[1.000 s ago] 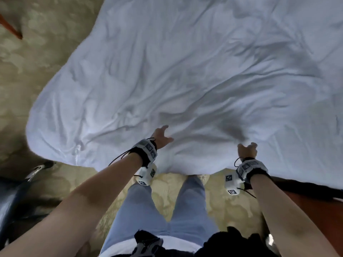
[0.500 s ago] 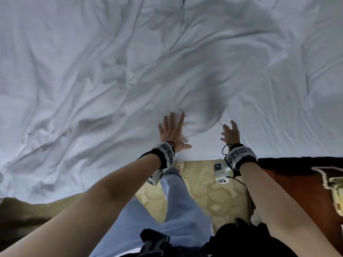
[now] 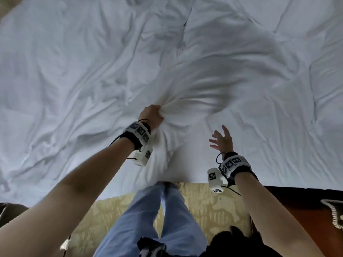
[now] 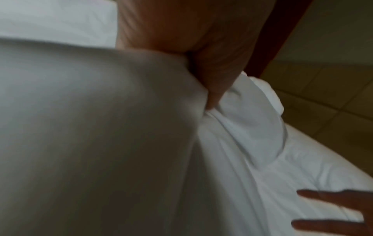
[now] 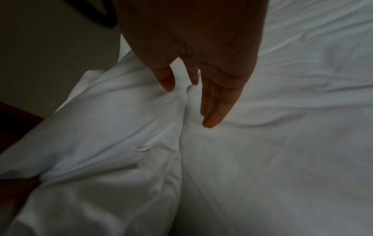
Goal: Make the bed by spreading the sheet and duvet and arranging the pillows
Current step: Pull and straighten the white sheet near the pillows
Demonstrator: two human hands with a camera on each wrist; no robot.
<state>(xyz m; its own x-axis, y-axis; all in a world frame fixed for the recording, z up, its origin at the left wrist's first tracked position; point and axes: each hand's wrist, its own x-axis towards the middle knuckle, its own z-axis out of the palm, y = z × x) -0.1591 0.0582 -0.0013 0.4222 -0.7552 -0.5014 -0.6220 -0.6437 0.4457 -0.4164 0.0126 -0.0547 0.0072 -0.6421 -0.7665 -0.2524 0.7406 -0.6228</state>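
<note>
A white wrinkled duvet (image 3: pixel 241 75) covers the bed across the whole upper head view. My left hand (image 3: pixel 151 115) grips a bunched fold of the duvet near the bed's near edge, with creases fanning out from the fist. In the left wrist view the left hand (image 4: pixel 212 76) pinches the white cloth (image 4: pixel 242 131). My right hand (image 3: pixel 221 140) hovers open with spread fingers just over the duvet, to the right of the left hand. The right wrist view shows its straight fingers (image 5: pixel 214 108) above the duvet (image 5: pixel 282 143). No pillow is in view.
A patterned beige carpet (image 3: pixel 200 206) lies between my legs and the bed. A reddish-brown wooden nightstand (image 3: pixel 306 219) stands at the lower right, with a coiled phone cord (image 3: pixel 334 214) on it. Something dark sits at the far lower left.
My left hand went from lying flat on the duvet to gripping a bunch of it. The right hand stays open and has shifted slightly right.
</note>
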